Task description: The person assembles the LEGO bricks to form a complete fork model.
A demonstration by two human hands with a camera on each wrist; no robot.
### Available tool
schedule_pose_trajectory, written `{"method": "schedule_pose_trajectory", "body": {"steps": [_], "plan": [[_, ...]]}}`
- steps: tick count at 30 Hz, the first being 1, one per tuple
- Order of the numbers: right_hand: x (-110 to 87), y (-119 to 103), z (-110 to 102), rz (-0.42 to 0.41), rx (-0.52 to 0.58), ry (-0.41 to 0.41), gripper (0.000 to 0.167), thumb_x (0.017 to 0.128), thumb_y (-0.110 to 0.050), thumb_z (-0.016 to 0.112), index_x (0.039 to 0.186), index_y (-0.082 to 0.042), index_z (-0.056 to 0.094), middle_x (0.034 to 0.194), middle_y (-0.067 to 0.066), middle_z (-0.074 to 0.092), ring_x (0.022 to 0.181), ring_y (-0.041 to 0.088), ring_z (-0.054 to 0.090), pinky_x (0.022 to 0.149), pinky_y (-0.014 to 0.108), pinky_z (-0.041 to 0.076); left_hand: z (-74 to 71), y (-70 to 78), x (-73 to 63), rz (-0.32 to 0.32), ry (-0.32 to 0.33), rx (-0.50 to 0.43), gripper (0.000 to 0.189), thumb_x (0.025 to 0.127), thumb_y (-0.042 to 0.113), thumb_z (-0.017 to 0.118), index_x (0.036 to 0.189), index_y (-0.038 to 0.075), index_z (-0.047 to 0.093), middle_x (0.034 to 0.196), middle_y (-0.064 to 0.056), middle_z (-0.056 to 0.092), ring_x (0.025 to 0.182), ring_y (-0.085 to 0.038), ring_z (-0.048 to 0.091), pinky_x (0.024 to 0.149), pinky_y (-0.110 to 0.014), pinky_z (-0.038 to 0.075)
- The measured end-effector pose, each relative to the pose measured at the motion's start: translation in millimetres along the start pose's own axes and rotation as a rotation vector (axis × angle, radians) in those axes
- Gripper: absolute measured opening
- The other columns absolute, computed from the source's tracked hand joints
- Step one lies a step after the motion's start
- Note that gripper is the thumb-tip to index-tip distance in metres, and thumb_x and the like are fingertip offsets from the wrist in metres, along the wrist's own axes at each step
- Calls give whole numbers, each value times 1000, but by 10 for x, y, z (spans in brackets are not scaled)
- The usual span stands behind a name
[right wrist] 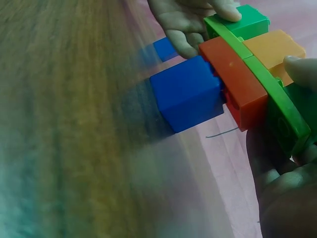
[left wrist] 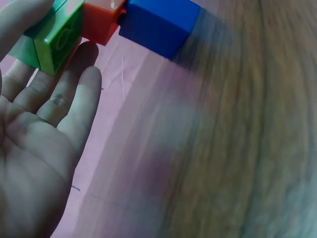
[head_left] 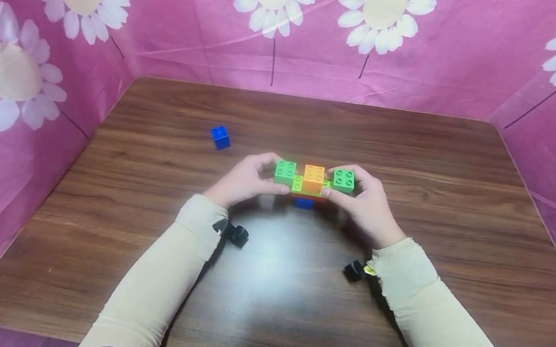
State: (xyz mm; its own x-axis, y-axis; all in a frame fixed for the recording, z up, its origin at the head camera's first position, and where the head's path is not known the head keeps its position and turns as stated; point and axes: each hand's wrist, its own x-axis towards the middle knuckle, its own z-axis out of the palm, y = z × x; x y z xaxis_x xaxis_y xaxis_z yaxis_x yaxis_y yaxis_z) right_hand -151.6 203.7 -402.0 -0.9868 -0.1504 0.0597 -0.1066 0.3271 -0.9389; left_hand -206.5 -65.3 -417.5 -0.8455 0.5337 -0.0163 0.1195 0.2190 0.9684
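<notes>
Both hands hold one stack of toy building bricks between them. At its bottom is a blue brick (right wrist: 188, 94), with a red brick (right wrist: 235, 82) above it, then a lime-green layer (right wrist: 262, 79). On top stand a green brick (head_left: 285, 172) at the left, an orange brick (head_left: 313, 179) in the middle and another green brick (head_left: 343, 180) at the right. My left hand (head_left: 246, 180) grips the left end, thumb in front. The right hand (head_left: 369, 208) pinches the right end, its thumb near the orange brick. Whether the blue bottom touches the table cannot be told.
A loose blue brick (head_left: 220, 137) lies on the wooden table (head_left: 404, 144), farther back and left of the stack. Pink cloth (head_left: 308, 69) with white flowers hangs behind the table and at its sides. Black wrist-camera pieces (head_left: 239, 236) stick out below both wrists.
</notes>
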Motion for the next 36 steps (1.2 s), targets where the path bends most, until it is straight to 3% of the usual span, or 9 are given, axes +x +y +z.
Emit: {"method": "schedule_pose_trajectory", "body": {"steps": [9,17,24,30,33,36], "plan": [[-11,61,18,-30,0,0,40,87,-17,79,122,-8,62,115,7,65,95,19,61,79,21,54,-13,34,7,19,-53,0,38,81,11,83,113,7,62,114,-5,70,107,-19,67,94,-33,54],[5,80,17,-37,-96,-23,43,86,-23,82,120,-13,59,113,3,65,98,18,58,83,24,50,-29,54,-4,44,-52,27,39,81,10,83,113,7,62,114,-5,70,105,-19,68,91,-31,55],[40,95,22,-28,-128,-33,44,85,-25,82,121,-14,58,115,3,64,101,19,57,87,27,49,-23,26,-9,45,-21,111,39,81,19,85,112,13,62,111,1,70,105,-16,65,96,-35,52],[31,197,61,-47,-167,-21,56,80,-27,86,127,-14,59,122,2,64,107,17,58,90,32,48,12,-20,9,3,-22,214,52,81,25,86,126,18,60,114,7,68,108,-12,61,107,-41,41],[27,249,66,-33,-177,-14,57,79,-30,87,127,-13,61,120,3,66,107,16,59,92,30,48,50,-42,29,-13,-25,199,58,80,24,86,131,16,60,116,6,68,102,-12,63,105,-40,44],[25,276,63,-6,-176,-14,55,79,-32,87,124,-11,64,117,3,69,105,16,62,89,26,51,100,-56,40,-24,-40,172,59,81,24,86,132,15,60,114,4,70,80,-19,67,88,-38,54]]}}
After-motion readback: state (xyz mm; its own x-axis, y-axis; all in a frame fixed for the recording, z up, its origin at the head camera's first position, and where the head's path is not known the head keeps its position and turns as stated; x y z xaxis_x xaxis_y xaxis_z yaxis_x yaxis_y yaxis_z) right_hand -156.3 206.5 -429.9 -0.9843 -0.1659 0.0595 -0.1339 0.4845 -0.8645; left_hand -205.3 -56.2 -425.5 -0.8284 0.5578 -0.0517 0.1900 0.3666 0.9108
